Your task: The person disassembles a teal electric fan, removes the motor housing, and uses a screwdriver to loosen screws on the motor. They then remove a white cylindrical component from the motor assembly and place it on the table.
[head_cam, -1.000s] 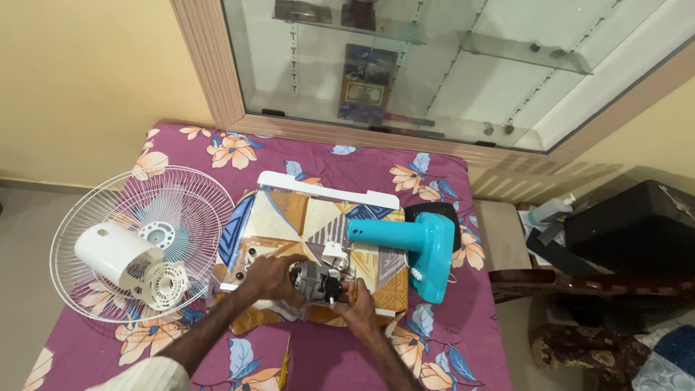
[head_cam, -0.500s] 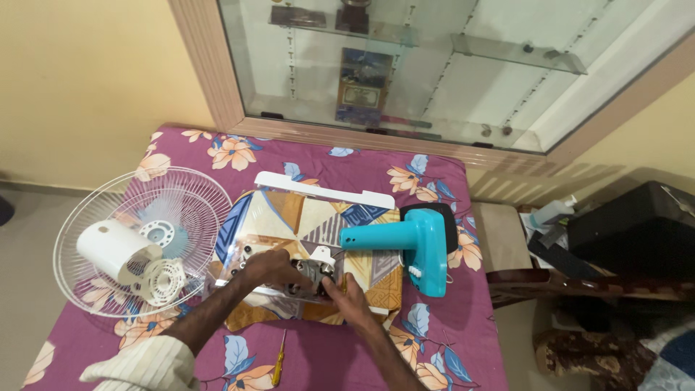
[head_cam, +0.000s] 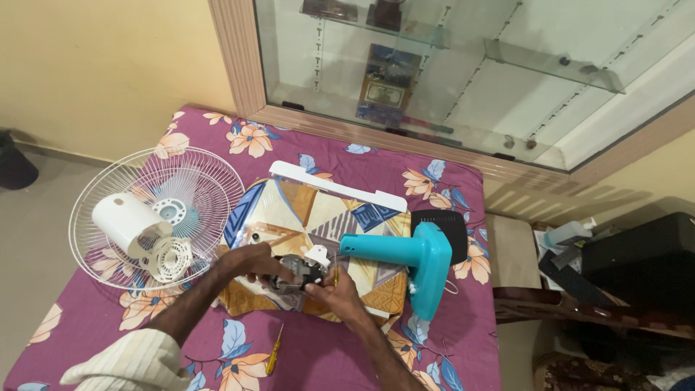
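1. Far left on the floral cloth lies the white wire fan guard, with the white motor cover resting on it, untouched by me.
2. My left hand is curled tight around the left end of the fan motor, steadying it over the patterned board.
3. The motor sits between my hands at the board's near edge.
4. My right hand is closed in a pinch on a small yellow-handled screwdriver, its tip at the motor's right side.
5. I judge I am working a fastener on the motor; next calls for a firm left grip and a square, steady tip.
6. A second yellow screwdriver lies near me; the teal fan stand lies just right.
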